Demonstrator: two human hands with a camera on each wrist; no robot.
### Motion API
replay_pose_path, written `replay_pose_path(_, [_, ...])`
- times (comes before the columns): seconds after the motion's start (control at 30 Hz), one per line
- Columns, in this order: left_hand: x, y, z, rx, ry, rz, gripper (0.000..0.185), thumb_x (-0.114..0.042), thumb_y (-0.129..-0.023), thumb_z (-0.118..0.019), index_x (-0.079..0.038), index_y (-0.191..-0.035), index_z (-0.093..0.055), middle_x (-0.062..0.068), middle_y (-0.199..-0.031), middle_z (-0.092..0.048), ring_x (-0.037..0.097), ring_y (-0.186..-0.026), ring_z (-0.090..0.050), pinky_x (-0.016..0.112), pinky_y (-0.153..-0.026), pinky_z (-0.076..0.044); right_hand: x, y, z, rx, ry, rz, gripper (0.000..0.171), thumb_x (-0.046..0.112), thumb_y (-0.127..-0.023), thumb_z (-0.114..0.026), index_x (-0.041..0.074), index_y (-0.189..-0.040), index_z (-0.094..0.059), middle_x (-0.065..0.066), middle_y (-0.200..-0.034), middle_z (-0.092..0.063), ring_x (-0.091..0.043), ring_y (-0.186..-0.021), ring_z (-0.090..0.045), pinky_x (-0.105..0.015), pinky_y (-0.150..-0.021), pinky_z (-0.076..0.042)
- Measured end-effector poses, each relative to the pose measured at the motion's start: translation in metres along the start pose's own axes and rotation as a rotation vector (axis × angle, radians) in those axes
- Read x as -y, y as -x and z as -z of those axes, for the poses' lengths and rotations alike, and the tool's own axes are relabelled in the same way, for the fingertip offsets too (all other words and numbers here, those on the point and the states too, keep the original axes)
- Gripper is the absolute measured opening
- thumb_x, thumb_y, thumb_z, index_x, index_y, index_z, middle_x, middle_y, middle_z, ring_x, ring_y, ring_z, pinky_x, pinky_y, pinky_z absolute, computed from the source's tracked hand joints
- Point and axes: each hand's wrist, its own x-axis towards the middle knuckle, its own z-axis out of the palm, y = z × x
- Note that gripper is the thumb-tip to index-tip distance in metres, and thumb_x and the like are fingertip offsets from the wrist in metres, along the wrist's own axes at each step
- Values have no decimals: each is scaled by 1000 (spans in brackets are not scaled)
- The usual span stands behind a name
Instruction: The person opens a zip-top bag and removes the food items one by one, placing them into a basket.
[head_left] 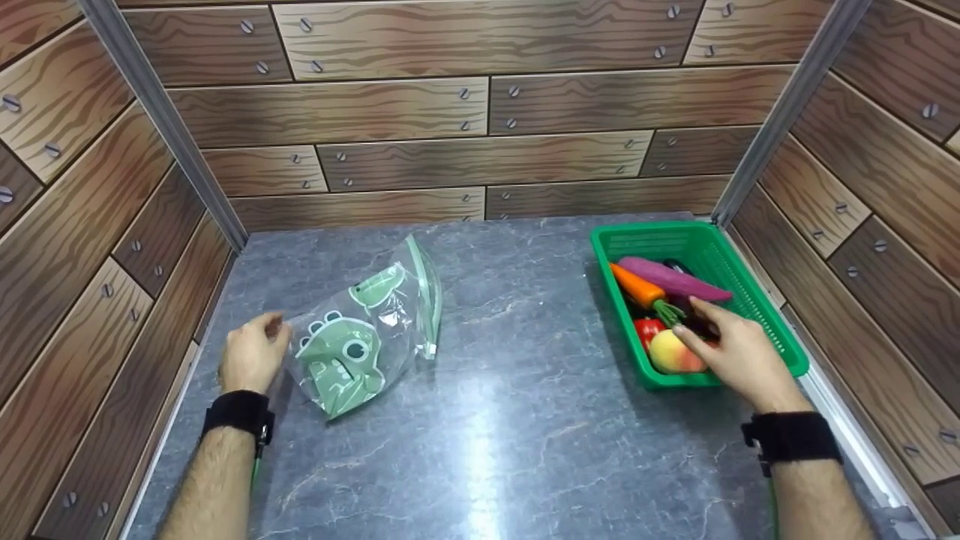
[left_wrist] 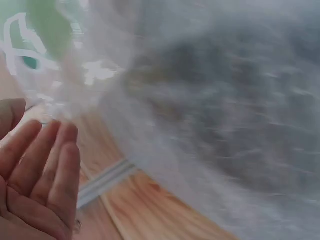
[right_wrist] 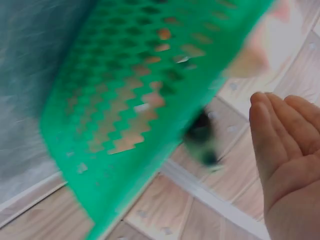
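My left hand [head_left: 251,352] is at the left edge of a clear zip bag [head_left: 337,360] with a green dinosaur print, which lies on the table. In the left wrist view its fingers [left_wrist: 65,175] are loosely bent with nothing gripped. My right hand [head_left: 742,360] hovers over the near right part of a green basket [head_left: 624,319], thumb and forefinger apart. Close to those fingertips are a yellow-red peach [head_left: 670,355] and the leafy top of a carrot [head_left: 636,286]. A long purple sweet potato [head_left: 667,277] and a red tomato [head_left: 646,330] also lie in the basket.
The grey marbled table [head_left: 495,420] is bounded by wood-patterned walls [head_left: 480,112] at the back and both sides. The bag's zip edge [head_left: 426,300] faces right, toward the basket. A dark glossy thing [head_left: 677,266] shows behind the sweet potato.
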Motion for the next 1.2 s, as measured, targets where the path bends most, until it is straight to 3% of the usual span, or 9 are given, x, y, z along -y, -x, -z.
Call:
replay_pose_path(0.13, [-33, 0, 8, 16, -28, -23, 50, -37, -119, -66, -11, -162, -69, 27, -159, -73, 56, -140, -73, 73, -115, -60, 33, -10, 5, -22, -20, 11, 68, 42, -118, -74, 2, -170, -58, -37, -163, -66, -63, -148, -64, -82, -124, -50])
replay_pose_path(0.33, [-92, 3, 11, 28, -102, -144, 51, -41, -118, -67, -14, -162, -70, 22, -163, -72, 54, -141, -74, 74, -114, -61, 83, -29, 5, 4, -62, 37, 60, 37, -118, -74, 4, -167, -63, -30, -161, -71, -55, -146, -68, -78, -125, -53])
replay_pose_path(0.5, [-137, 8, -1, 6, -128, -246, 51, -40, -115, -72, -11, -158, -73, 20, -158, -76, 49, -146, -73, 73, -126, -54, 118, -46, -13, 33, -10, 22, 60, 42, -118, -72, 11, -169, -63, -22, -172, -64, -50, -161, -60, -74, -131, -50])
replay_pose_path(0.67, [-172, 20, -21, 57, -147, -284, 60, -44, -113, -76, -10, -162, -68, 19, -168, -69, 49, -154, -67, 74, -130, -51, 147, -59, -41, 57, 30, 29, 61, 44, -116, -73, 12, -167, -66, -21, -174, -63, -48, -164, -58, -73, -133, -50])
replay_pose_path(0.9, [-201, 44, -52, 145, -172, -307, 77, -52, -113, -74, -7, -173, -55, 25, -183, -49, 50, -171, -48, 71, -144, -35, 178, -60, -74, 116, 89, -5, 77, 58, -109, -78, 15, -170, -62, -23, -182, -52, -54, -176, -38, -83, -140, -31])
replay_pose_path(1.07, [-209, 59, -73, 178, -169, -255, 88, -60, -112, -72, -11, -180, -45, 22, -193, -33, 46, -182, -29, 70, -150, -20, 191, -56, -95, 133, 141, -87, 88, 69, -105, -78, 17, -174, -58, -20, -187, -46, -54, -181, -25, -86, -144, -15])
replay_pose_path(1.2, [-210, 71, -88, 180, -161, -226, 91, -60, -111, -74, -13, -182, -42, 21, -194, -29, 44, -183, -24, 69, -151, -16, 193, -50, -109, 145, 146, -147, 95, 71, -103, -80, 18, -177, -53, -20, -190, -40, -53, -183, -17, -85, -146, -6])
